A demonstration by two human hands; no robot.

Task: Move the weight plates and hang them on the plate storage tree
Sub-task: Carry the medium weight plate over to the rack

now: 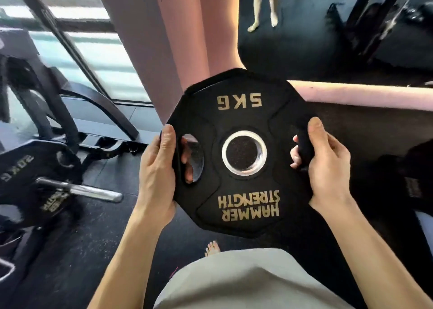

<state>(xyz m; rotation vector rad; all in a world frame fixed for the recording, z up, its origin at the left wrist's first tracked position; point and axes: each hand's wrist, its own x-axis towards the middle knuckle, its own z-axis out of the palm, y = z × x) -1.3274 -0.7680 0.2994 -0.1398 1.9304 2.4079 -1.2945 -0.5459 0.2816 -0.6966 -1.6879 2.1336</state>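
A black 5 kg weight plate [241, 118] with gold lettering and a steel-ringed centre hole is held up flat in front of me, its text upside down. My left hand [159, 168] grips its left edge, fingers curled through the left grip hole. My right hand [325, 165] grips the right edge the same way, thumb on top. At the left stands the plate storage tree [58, 102], with a bare chrome peg [79, 189] pointing right and a 20 kg plate [25, 170] hanging on it.
A pink pillar [164, 39] rises behind the plate, with a pink ledge [351, 95] to its right. More black plates [407, 179] lie at the right. A mirror shows a person's bare legs [264, 6]. My bare foot [212, 247] stands on dark rubber floor [105, 238].
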